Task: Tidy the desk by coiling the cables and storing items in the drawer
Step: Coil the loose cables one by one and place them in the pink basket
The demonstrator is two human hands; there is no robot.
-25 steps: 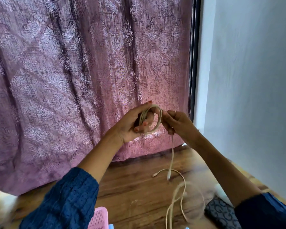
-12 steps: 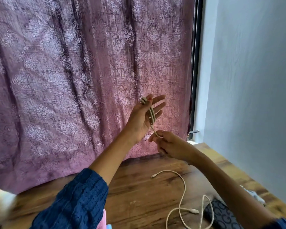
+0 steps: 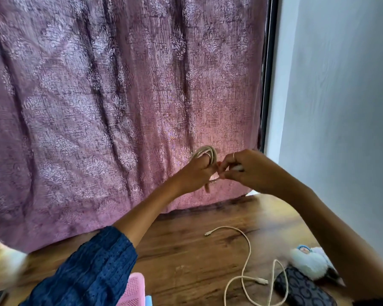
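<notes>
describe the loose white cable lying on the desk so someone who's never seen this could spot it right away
Start at the wooden desk below the pink curtain. On its right part, in front of the dark patterned pouch and fluffy white toy, the loose white cable snakes flat across the wood. Unlike the coiled cable held in the air by the left hand and right hand, it lies uncoiled and untouched.

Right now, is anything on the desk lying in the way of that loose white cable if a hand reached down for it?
Nothing visible covers the loose white cable on the desk. Its near loop lies against the dark patterned pouch. Both hands are busy above with the coiled cable.
</notes>
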